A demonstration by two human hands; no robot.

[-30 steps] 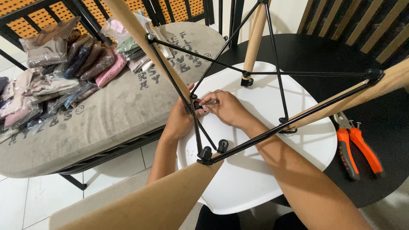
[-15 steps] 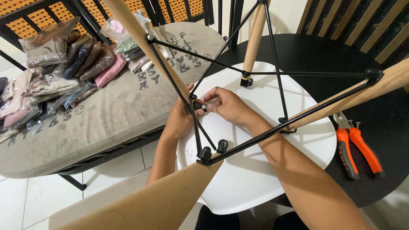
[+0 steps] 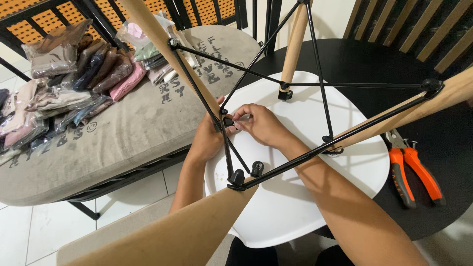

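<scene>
Change since one second ago is slight. The right hand (image 3: 261,125) has drawn its fingertips closer onto the small black fitting (image 3: 227,121) at the leg joint, and the left hand (image 3: 209,138) has edged marginally nearer it.

Orange-handled pliers (image 3: 413,167) lie near the right edge of the round black table (image 3: 364,59). To the left, clear bags of folded clothes (image 3: 64,93) are piled at the far left corner of a grey cushioned bench (image 3: 123,138), above white floor tiles (image 3: 44,226).
</scene>
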